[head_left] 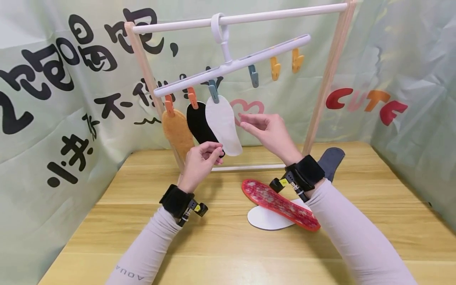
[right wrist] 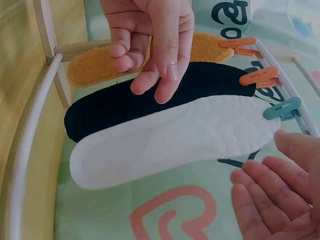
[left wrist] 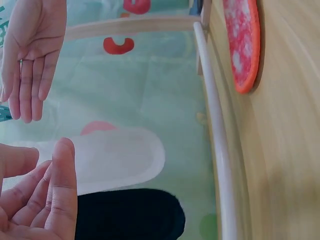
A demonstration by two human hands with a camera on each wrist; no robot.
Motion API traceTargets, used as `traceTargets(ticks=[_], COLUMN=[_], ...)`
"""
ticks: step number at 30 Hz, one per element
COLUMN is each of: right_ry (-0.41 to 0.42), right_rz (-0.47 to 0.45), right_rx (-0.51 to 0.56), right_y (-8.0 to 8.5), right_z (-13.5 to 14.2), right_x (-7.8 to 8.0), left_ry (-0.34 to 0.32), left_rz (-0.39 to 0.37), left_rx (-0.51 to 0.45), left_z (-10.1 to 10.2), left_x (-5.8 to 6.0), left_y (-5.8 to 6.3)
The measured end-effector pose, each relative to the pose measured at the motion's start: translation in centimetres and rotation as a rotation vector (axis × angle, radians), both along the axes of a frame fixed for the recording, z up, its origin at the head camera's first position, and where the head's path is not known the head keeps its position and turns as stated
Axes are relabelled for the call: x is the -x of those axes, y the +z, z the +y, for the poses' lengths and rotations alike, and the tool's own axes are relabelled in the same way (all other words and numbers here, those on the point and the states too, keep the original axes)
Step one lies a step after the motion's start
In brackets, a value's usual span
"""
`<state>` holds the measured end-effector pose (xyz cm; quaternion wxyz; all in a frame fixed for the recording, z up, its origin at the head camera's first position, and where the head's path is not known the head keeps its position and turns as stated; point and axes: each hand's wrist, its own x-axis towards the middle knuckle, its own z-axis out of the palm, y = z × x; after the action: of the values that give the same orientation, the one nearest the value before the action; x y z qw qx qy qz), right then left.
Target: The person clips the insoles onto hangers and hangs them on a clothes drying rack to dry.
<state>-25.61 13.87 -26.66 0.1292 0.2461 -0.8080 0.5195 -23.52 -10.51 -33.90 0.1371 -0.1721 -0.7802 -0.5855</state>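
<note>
A white insole (head_left: 223, 126) hangs by its top end from a blue-grey clothespin (head_left: 213, 92) on the white hanger (head_left: 228, 66). Beside it, a black insole (head_left: 199, 122) and a fuzzy tan insole (head_left: 177, 130) hang from orange clothespins (head_left: 192, 98). My left hand (head_left: 203, 160), fingers loosely bent and holding nothing, is near the lower ends of the black and white insoles. To the right of the white insole, my right hand (head_left: 272, 130) is raised with nothing between its fingers, palm showing in the right wrist view, thumb close to the blue-grey clothespin (right wrist: 282, 108).
A red patterned insole (head_left: 278, 202) lies across a white one (head_left: 267, 218) on the wooden table (head_left: 221, 253). Behind my right wrist lies a dark grey insole (head_left: 331, 162). Another blue-grey clothespin (head_left: 253, 76) and two yellow clothespins (head_left: 275, 69) hang unused. The tilted hanger hooks over the rack's bar (head_left: 285, 14).
</note>
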Motion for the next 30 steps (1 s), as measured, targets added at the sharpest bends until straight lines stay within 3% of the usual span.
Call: traceTargets(ticks=[13, 20, 30], right_ry=[0.000, 0.001, 0.017], right_rz=[-0.086, -0.113, -0.161], right_rx=[-0.198, -0.291, -0.367], right_y=[-1.9, -2.9, -4.4], right_z=[2.7, 3.8, 4.7], right_x=[-1.3, -1.7, -2.1], left_ry=[-0.040, -0.075, -0.132], left_rz=[-0.006, -0.044, -0.084], left_rx=[0.048, 0.062, 0.120], left_z=[1.2, 1.8, 2.8], left_x=[-0.4, -0.9, -1.5], left_y=[-1.6, -2.0, -2.8])
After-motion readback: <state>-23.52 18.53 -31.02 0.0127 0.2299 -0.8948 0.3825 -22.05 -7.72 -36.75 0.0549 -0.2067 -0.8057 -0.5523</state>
